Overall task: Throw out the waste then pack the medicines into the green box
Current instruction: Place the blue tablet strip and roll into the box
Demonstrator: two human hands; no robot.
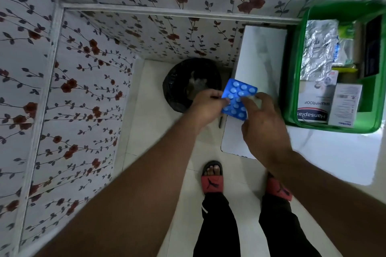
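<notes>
A blue blister strip of white tablets (238, 94) is held up between both hands, above the floor and just right of a black-lined bin (183, 77). My left hand (205, 107) pinches its left edge. My right hand (263, 121) grips its right side with thumb and fingers. The green box (292, 81) stands open on the white table at the right, holding a Hansaplast carton (312, 108), a white medicine carton (345, 104), foil strips (319, 48) and other packs.
The white table (334, 152) fills the right side, with its corner near my right wrist. Floral-papered walls (73, 89) close in the left and back. Crumpled waste lies inside the bin. My feet in red slippers (212, 179) stand on the white tile floor.
</notes>
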